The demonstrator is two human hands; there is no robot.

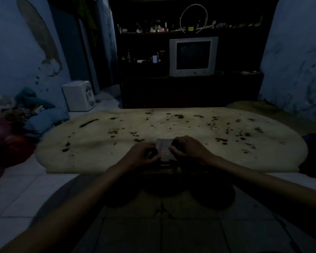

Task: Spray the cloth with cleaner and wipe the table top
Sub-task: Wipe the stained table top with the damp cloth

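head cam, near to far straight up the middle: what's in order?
Cloth held between left hand and right hand → stained table top → dark cabinet → TV → white wire loop.

Home, dim living room. Evidence: old CRT television (193, 56) in a dark wooden shelf unit (190, 88), loop antenna (193, 17) above it, shelves cluttered with small bottles and a white mug (154, 59). Low oval table (98, 148) with dark stains on its top, near the floor. White tiled floor (16, 194). Blue walls with peeling paint (49, 64). White appliance (79, 95) on the floor by the left wall, pile of clothes and cushions (26, 114) beside it. Too dark to read the smaller shelf items.
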